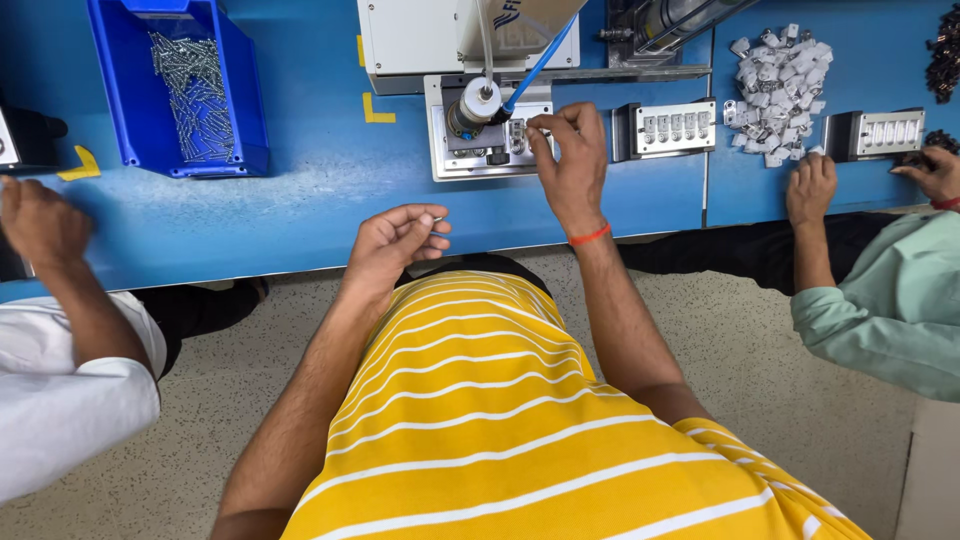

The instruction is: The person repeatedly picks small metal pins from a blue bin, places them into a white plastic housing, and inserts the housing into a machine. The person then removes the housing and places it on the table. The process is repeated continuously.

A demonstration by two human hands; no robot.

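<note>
Right hand (570, 160): fingertips pinched on small metal parts in the fixture (490, 150), under the press head (474, 105).
Left hand (392, 245): curled at the bench (300, 200) edge, perhaps holding a screw.
Around: blue bin (190, 90) of screws left; parts pile (780, 80) right; neighbours' hands both sides.

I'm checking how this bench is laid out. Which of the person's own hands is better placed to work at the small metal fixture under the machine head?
Probably the right hand: its fingertips are already at the fixture. The left hand is curled near the bench edge.
</note>
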